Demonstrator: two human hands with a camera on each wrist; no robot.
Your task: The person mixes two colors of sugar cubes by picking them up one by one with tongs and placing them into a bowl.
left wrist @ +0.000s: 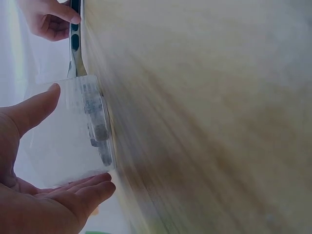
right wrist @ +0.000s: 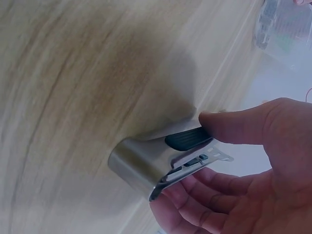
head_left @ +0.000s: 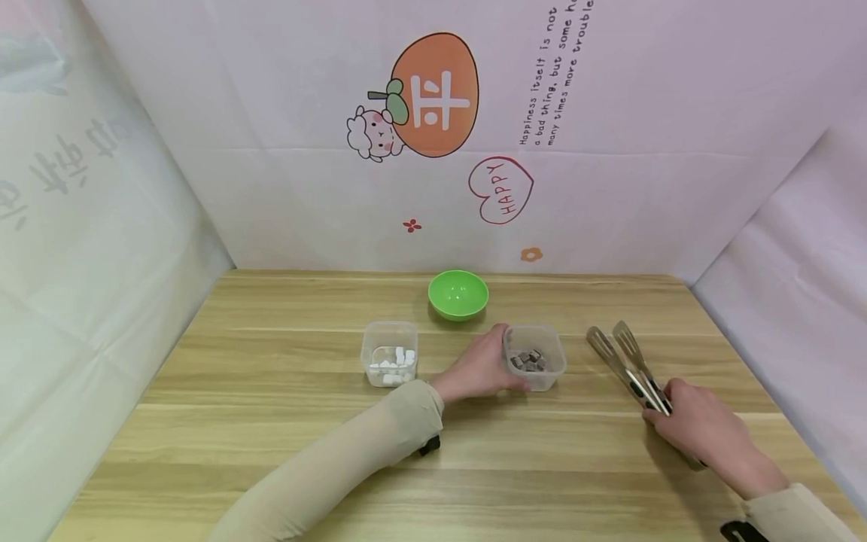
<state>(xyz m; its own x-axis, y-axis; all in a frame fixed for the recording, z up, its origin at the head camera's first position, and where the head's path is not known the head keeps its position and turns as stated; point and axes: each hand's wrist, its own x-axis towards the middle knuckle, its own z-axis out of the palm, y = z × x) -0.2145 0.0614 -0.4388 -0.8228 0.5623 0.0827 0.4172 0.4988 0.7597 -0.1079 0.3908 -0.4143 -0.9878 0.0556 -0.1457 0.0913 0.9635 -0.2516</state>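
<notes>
My left hand (head_left: 479, 369) holds a clear plastic container (head_left: 554, 360) with several small dark grey cubes (head_left: 527, 362) inside. In the left wrist view, its thumb lies against one side of the container (left wrist: 58, 134) and its fingers against the opposite side. At the right, my right hand (head_left: 704, 430) grips metal kitchen tongs (head_left: 613, 360) with slotted heads and dark grip pads. The right wrist view shows the rounded end of the tongs (right wrist: 136, 163), with the thumb on one arm and fingers along the other. The slotted heads stand apart, pointing away from me.
A second clear container (head_left: 369, 351) with several small white pieces stands on the left, near my left forearm. Behind the containers sits a green bowl (head_left: 458, 295). The wooden table (head_left: 284, 339) ends at a printed white cloth (head_left: 305, 218), and white cloth also hangs at both sides.
</notes>
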